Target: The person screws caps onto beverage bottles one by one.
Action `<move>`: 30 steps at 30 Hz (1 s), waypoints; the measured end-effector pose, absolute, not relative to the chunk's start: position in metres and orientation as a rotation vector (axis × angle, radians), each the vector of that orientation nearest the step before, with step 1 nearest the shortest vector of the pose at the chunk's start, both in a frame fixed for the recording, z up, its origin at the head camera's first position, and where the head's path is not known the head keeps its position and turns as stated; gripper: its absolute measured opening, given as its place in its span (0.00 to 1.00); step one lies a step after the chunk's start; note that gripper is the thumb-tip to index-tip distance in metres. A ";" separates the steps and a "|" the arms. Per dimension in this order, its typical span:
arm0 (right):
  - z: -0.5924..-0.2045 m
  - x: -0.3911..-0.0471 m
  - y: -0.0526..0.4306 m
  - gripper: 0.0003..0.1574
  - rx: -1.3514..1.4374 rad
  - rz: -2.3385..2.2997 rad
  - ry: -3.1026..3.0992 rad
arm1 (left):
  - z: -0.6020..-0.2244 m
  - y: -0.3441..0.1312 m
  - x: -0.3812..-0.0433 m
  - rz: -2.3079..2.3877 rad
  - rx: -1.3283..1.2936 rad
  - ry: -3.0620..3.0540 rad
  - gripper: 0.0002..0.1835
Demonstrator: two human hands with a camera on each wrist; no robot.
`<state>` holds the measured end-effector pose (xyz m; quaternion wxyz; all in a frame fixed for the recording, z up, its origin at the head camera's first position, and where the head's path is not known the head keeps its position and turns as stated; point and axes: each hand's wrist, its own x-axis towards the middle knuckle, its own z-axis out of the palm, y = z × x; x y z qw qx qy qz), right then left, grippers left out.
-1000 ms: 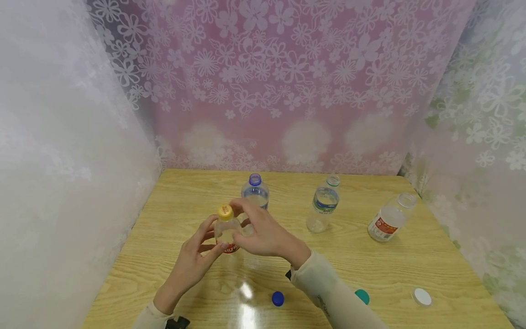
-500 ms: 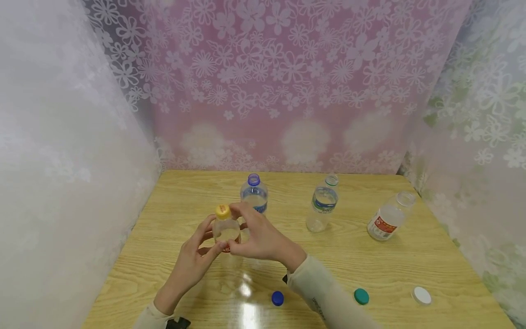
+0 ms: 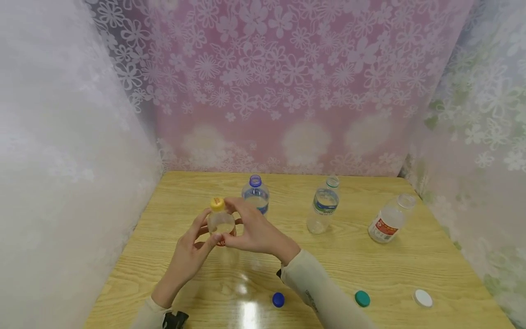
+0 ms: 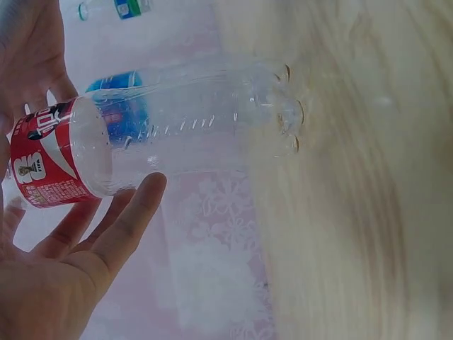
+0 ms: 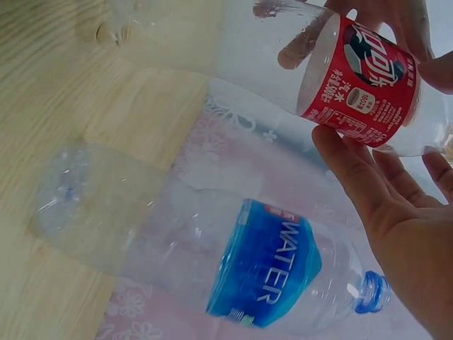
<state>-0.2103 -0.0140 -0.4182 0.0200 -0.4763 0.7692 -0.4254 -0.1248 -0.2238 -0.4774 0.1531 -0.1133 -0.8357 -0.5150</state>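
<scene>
A clear plastic bottle (image 3: 219,222) with a yellow cap (image 3: 217,204) and a red label (image 5: 368,81) stands roughly upright between my two hands. From the left, my left hand (image 3: 186,256) grips its side with curled fingers and thumb. Opposite it, my right hand (image 3: 259,232) holds the upper part, fingers near the shoulder and thumb at the label. Whether the bottle's base touches the table, I cannot tell. Just behind is an uncapped water bottle (image 3: 255,196) with a blue neck and blue label (image 5: 265,262), partly hidden by my right hand.
Two more uncapped bottles stand to the right: one with a green neck ring (image 3: 324,205) and one with a red-and-white label (image 3: 388,221). Along the front of the wooden table (image 3: 197,301) lie a blue cap (image 3: 278,299), a green cap (image 3: 362,298) and a white cap (image 3: 422,298).
The yellow-capped bottle and both hands have shifted slightly left and away from me. My right forearm has moved left, uncovering the green cap. Both hands keep their hold.
</scene>
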 end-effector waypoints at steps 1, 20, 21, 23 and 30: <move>-0.416 -0.212 -0.018 0.47 -1.475 -1.331 2.379 | -0.476 -0.228 -0.127 -1.464 -0.320 -2.399 0.38; -0.405 -0.266 -0.091 0.45 -1.355 -1.404 2.346 | -0.454 -0.284 -0.187 -1.363 -0.186 -2.454 0.35; -0.405 -0.268 -0.093 0.45 -1.343 -1.406 2.344 | -0.455 -0.286 -0.189 -1.362 -0.178 -2.459 0.35; -0.406 -0.270 -0.097 0.45 -1.315 -1.411 2.340 | -0.456 -0.288 -0.193 -1.367 -0.164 -2.466 0.35; -0.416 -0.279 -0.108 0.44 -1.236 -1.413 2.338 | -0.466 -0.295 -0.204 -1.372 -0.119 -2.501 0.34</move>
